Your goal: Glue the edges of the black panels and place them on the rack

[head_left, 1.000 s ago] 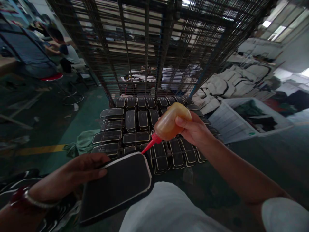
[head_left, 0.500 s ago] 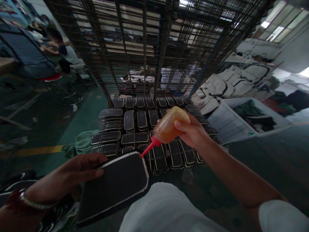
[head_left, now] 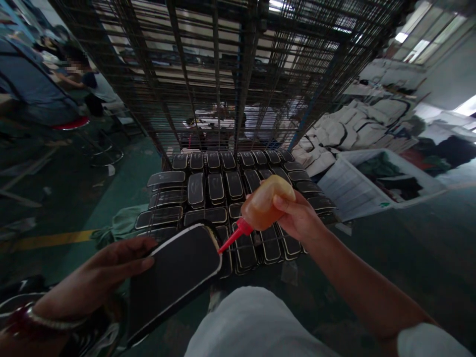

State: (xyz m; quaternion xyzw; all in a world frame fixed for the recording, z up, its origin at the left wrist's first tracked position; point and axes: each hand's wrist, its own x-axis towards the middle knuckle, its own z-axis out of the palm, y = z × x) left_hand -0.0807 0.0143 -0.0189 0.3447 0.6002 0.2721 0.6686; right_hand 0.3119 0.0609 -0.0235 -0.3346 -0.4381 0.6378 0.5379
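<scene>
A black rounded panel with a pale edge (head_left: 178, 272) is held at its upper left side by my left hand (head_left: 107, 267), thumb on top and fingers underneath. My right hand (head_left: 299, 215) is wrapped round a squeeze bottle of amber liquid (head_left: 266, 203), tilted down to the left. The tip of its red nozzle (head_left: 232, 238) is at the panel's right edge, near the upper corner. Behind the hands, stacks of similar black panels (head_left: 215, 186) lie in rows on a wire rack (head_left: 238, 99).
To the right stands a white plastic bin (head_left: 338, 191) with dark cloth inside. Pale pieces (head_left: 345, 124) are piled behind it. At the left, a person (head_left: 33, 84) sits on a red stool (head_left: 70, 123), another beyond. Green cloth (head_left: 121, 223) lies on the floor.
The nozzle tip has moved from the panel's upper right corner a little down along its right edge. The panel has shifted slightly left and up, and the bottle slightly lower.
</scene>
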